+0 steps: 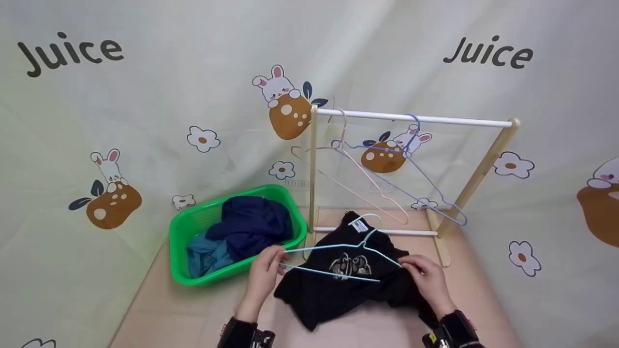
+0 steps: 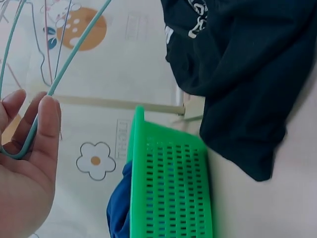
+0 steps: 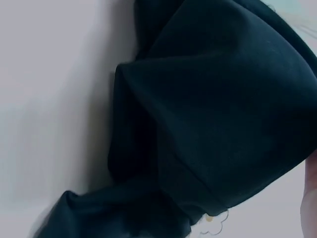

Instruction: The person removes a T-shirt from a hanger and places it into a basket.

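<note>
A light-blue wire hanger (image 1: 333, 247) is held level over a black T-shirt (image 1: 333, 299) that has a pale print on its front and a white neck label. My left hand (image 1: 267, 266) grips the hanger's left end; in the left wrist view that hand (image 2: 34, 153) curls its fingers around the wire's bend. At the hanger's right end, my right hand (image 1: 428, 278) pinches the shirt, and the hanger's right tip is hidden by the black cloth. In the right wrist view the shirt (image 3: 223, 109) stretches up toward my right hand (image 3: 310, 193), barely visible at the edge.
A green basket (image 1: 176, 251) at the left contains a dark-blue garment (image 1: 251, 222) and a teal one (image 1: 208, 256). Behind the shirt stands a rack with a white rail (image 1: 459, 121), bearing a pink hanger (image 1: 372, 179) and a blue-violet hanger (image 1: 428, 174). A printed curtain forms the backdrop.
</note>
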### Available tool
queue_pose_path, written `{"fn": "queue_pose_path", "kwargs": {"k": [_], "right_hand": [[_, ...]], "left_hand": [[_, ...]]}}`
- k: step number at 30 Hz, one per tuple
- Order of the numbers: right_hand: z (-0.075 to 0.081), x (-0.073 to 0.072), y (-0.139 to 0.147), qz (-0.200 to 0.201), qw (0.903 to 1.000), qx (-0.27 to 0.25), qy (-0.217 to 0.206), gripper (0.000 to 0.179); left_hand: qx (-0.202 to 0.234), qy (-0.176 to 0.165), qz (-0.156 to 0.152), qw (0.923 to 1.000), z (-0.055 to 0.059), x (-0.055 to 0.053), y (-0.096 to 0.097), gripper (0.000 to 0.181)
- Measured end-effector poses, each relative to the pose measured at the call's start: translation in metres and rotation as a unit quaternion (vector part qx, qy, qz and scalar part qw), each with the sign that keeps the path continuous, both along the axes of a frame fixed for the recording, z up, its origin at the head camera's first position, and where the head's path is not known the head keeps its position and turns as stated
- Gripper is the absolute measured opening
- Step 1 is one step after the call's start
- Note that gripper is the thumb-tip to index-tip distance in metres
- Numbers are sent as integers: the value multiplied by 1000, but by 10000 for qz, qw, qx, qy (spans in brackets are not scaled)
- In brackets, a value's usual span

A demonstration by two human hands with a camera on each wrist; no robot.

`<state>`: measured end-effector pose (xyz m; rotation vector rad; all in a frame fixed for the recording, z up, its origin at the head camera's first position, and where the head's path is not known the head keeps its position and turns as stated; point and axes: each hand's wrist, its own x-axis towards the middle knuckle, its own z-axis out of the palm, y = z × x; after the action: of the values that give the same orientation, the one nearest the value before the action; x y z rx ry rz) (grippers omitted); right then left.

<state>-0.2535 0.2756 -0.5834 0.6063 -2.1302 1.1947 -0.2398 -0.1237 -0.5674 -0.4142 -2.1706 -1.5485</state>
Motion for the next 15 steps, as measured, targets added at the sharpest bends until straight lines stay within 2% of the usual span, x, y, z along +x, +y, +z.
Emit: {"fn": "queue_pose_path", "kwargs": {"k": [2, 4, 8, 11, 15], "right_hand": [[-9, -6, 10, -296, 9995, -26, -114, 22], [-11, -8, 15, -650, 9976, -70, -214, 21], [-11, -12, 20, -1210, 9913, -160, -491, 20], [-12, -13, 20, -1376, 9884, -27, -643, 18], [-9, -13, 19, -1432, 9871, 204, -691, 17]], "left_hand": [[90, 27, 87, 9999, 3, 1, -5, 12], [146, 123, 150, 9997, 9, 4, -10, 12], [182, 382, 217, 9989, 27, 13, -20, 12], [167, 545, 261, 9980, 38, 19, -27, 12], [182, 696, 219, 9972, 41, 21, -32, 13]]}}
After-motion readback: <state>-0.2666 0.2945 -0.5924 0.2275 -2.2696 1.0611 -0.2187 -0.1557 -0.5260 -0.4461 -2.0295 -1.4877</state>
